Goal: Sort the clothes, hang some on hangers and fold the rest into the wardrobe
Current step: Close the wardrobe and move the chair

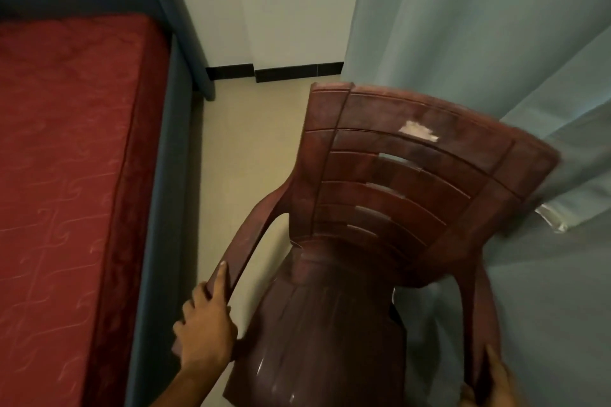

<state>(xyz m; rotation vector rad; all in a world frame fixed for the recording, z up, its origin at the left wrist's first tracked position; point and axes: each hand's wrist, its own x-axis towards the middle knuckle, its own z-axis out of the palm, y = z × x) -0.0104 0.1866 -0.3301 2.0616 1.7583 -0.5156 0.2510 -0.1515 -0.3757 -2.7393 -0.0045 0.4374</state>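
A dark red plastic chair (390,215) fills the middle and right of the view, its slatted back toward the curtain and its seat toward me. My left hand (205,324) grips the chair's left armrest. At the bottom right corner my right hand (492,387) holds the right armrest, partly cut off by the frame edge. The chair looks tilted and slightly blurred. No clothes or hangers show in the view.
A bed with a red patterned mattress (66,175) in a dark blue frame (165,175) runs along the left. A pale blue curtain (479,43) hangs on the right behind the chair. A strip of beige floor (244,142) lies between bed and chair, ending at a white wall.
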